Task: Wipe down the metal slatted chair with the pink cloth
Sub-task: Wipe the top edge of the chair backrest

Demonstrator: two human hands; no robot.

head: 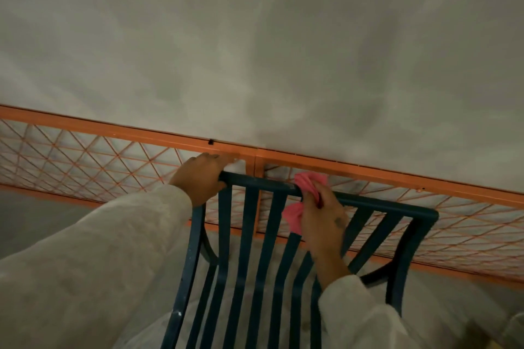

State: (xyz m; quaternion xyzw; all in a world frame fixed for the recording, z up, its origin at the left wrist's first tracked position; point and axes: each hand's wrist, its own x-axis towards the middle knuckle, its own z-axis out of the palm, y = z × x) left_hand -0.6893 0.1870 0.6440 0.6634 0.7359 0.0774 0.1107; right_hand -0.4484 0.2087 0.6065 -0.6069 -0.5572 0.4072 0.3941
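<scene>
A dark blue metal slatted chair (249, 249) fills the lower middle of the view, its top rail running from upper left to right. My left hand (200, 178) grips the left end of that top rail. My right hand (323, 221) holds a bunched pink cloth (307, 181) wrapped around the top rail near its middle; part of the cloth hangs below the rail beside a slat. Both arms wear pale sleeves.
An orange metal frame with diamond wire mesh (85, 156) runs across the view just behind the chair's top rail. A pale grey plastered wall (255, 37) rises beyond it. Pale floor shows between the slats.
</scene>
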